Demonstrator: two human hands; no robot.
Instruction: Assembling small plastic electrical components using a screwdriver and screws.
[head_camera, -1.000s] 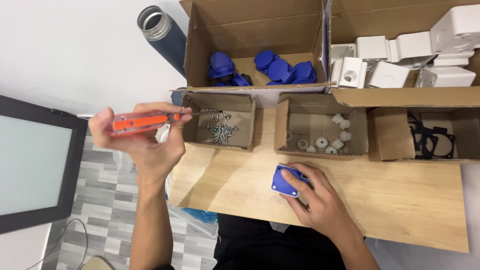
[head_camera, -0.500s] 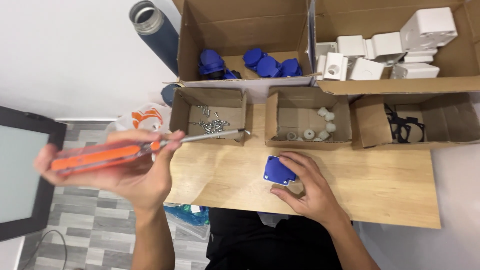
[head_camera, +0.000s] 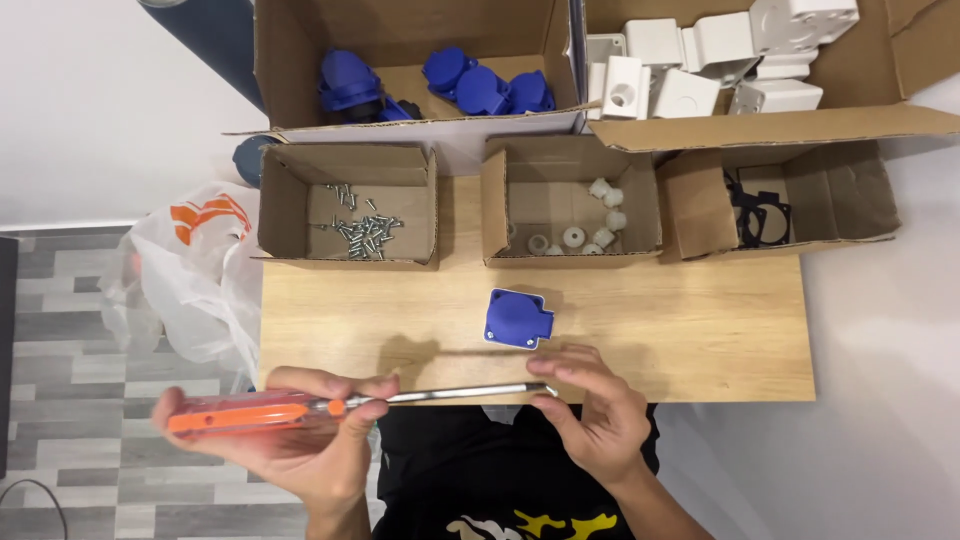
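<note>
Glossy orange plastic screwdriver (head_camera: 330, 407) handle, shiny metal shaft, smooth blue plastic socket (head_camera: 518, 319), matt wood desk (head_camera: 690, 320), rough cardboard boxes (head_camera: 347, 205)

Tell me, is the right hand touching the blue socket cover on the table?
Apart. The head view shows bare wood between the right hand and the blue socket cover; its fingers are at the screwdriver tip instead.

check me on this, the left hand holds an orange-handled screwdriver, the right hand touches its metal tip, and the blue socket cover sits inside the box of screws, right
Not quite. The head view shows the blue socket cover lying on the bare wooden table, in front of the box of screws, not inside it. The rest holds: the left hand grips the orange-handled screwdriver, and the right hand touches its metal tip.
</note>
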